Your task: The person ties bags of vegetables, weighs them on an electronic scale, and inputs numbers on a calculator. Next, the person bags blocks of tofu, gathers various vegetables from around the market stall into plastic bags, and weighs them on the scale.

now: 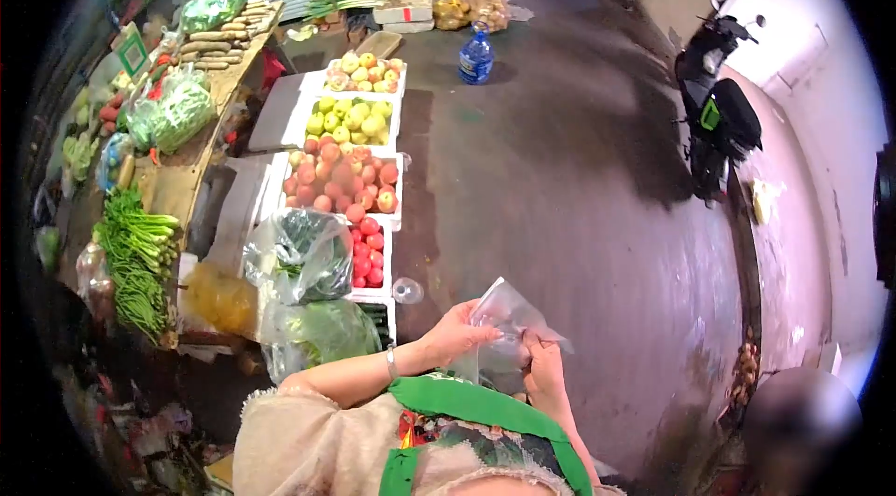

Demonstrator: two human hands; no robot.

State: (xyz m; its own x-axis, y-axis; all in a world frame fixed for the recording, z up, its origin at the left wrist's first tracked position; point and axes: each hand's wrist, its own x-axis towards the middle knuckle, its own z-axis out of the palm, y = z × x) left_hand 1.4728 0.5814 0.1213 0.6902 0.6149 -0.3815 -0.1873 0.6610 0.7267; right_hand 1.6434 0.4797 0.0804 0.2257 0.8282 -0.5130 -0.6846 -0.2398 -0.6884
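A clear plastic bag (509, 307) is stretched between my two hands, in front of my body at the bottom middle. My left hand (455, 335), with a bracelet at the wrist, pinches its left side between thumb and fingers. On the right, my right hand (544, 363) has its fingers closed on the lower right part of the bag. Part of the bag hangs below the hands. I cannot make out anything inside it. Nearest to my left forearm are bagged leafy greens (322, 333) and a white crate of red tomatoes (368, 253).
Foam boxes of peaches (338, 177), green pears (347, 121) and apples (362, 72) line the stall. A vegetable table (201, 155) stands further left. A blue water jug (476, 57) is on the floor (560, 169). A scooter (717, 109) stands by the right wall.
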